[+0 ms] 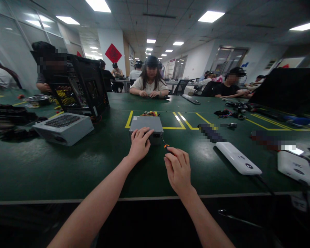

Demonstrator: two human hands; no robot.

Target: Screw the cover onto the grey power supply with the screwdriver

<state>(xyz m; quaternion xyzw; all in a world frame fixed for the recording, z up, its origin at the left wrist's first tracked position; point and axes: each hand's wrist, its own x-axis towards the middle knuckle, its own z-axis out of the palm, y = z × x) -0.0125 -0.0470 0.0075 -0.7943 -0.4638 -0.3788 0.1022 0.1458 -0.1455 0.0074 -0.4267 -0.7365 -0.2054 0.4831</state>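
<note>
One screwdriver point(166, 146) at gray box point(146, 121) edge

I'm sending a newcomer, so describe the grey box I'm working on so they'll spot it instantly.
On the green table, find the black computer case. To its right, by the yellow lines, sits the grey metal box. Unlike the grilled grey box nearer the case, it has your left grip on its edge and a screwdriver near its right side.

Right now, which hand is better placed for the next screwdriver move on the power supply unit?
Likely the right hand: it holds the screwdriver, angled toward the power supply unit. The left hand rests on that unit, better placed for steadying.
</note>
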